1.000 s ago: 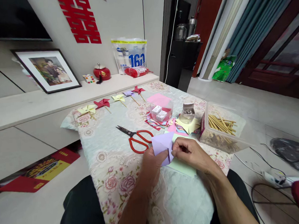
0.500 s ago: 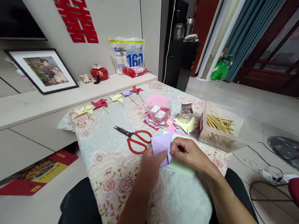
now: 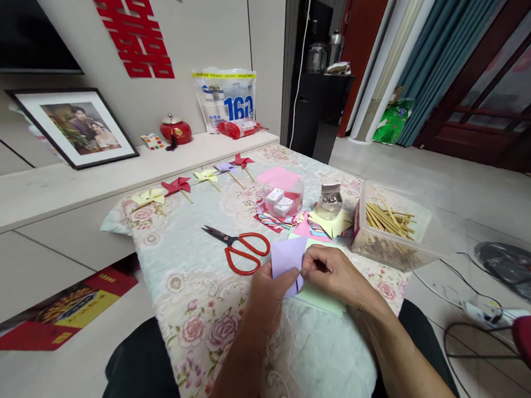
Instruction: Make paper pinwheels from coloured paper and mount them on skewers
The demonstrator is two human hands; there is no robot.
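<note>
A purple sheet of paper [image 3: 286, 260] with slits cut in it is held up over the table's near side. My left hand [image 3: 271, 286] pinches its lower left part, thumb across the front. At its right edge my right hand [image 3: 327, 270] has thumb and forefinger closed on a flap of the same sheet. Pale green paper [image 3: 327, 301] lies beneath my hands. Left of them rest scissors [image 3: 239, 246] with red handles, blades apart. Finished pinwheels [image 3: 207, 176] on sticks, several in yellow, red and purple, line the table's far left edge.
A clear round tub [image 3: 286, 199] holds small white boxes. Beside it an opened small box [image 3: 331, 197] of metal pins stands over yellow cut paper [image 3: 333, 223]. A plastic bin [image 3: 382, 248] of thin sticks sits at the table's right edge. Cables [image 3: 465, 330] trail on the floor.
The purple sheet has turned slightly, and its right flap now sits closer against the fingers of my right hand. Both hands stay in nearly the same place.
</note>
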